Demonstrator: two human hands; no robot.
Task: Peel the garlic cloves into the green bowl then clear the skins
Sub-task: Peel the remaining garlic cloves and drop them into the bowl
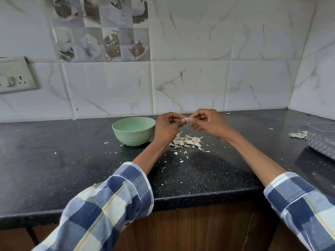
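Note:
A small garlic clove (pixel 186 119) is pinched between my left hand (pixel 167 126) and my right hand (pixel 206 121), both raised a little above the black counter (pixel 72 160). A bit of white skin sticks up from the clove. The green bowl (pixel 133 130) stands just left of my left hand; its inside is hidden from this angle. A heap of garlic skins (pixel 186 141) lies on the counter right below my hands, with small flakes scattered around it.
A clear plastic container (pixel 321 137) sits at the right edge with more skins (pixel 299 134) beside it. The tiled wall rises behind the counter, with a switch panel (pixel 16 75) at left. The counter's front edge runs under my forearms.

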